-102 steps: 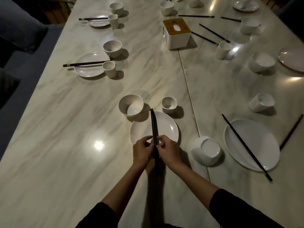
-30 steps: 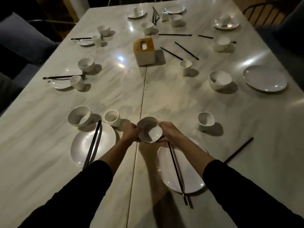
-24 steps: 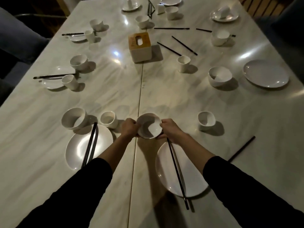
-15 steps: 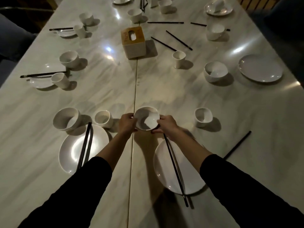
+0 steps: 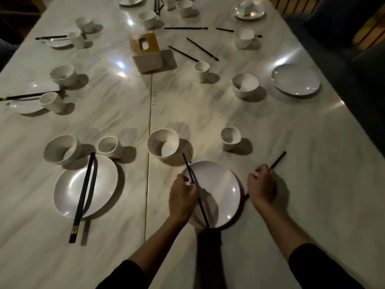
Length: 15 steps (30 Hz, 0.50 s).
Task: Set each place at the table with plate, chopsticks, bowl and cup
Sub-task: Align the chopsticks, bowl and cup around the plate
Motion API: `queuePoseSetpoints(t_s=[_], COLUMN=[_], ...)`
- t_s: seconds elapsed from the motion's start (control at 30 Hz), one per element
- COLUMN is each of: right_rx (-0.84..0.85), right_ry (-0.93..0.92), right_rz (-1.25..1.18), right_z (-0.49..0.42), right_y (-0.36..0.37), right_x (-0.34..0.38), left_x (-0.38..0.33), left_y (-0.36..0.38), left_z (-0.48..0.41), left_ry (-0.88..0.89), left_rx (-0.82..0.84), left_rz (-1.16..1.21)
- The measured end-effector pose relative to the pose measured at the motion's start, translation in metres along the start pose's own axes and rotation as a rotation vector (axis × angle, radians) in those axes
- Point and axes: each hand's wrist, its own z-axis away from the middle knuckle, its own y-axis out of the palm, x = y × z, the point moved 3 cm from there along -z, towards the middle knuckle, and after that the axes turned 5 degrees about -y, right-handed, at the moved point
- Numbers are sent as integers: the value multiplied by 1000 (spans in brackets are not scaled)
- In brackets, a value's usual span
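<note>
Bowl released; left hand, right hand pinch chopsticks at plate's rims.

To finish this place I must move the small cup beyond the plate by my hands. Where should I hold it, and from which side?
Hold the cup by its upper wall, from above and the right, probably with the right hand. It stands upright, handleless, with nothing touching it.

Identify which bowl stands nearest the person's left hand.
The bowl beside the table's centre seam, directly beyond the left hand; the rest stand farther off, left and right.
</note>
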Motion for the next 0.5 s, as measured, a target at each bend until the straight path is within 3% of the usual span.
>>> queuePoseSetpoints(t_s=[0.13, 0.33, 0.5], right_rx=[167, 173, 276], right_ry=[123, 142, 177], right_rz=[-8, -41, -262], right_z=[-13, -30, -32], right_y=[-8, -19, -27], right_x=[-22, -27, -30], left_x=[-2, -6, -10], left_y=[13, 18, 10], left_z=[15, 27, 34], left_ry=[-76, -281, -337], left_rx=[-13, 70, 146], left_rz=[-15, 97, 233])
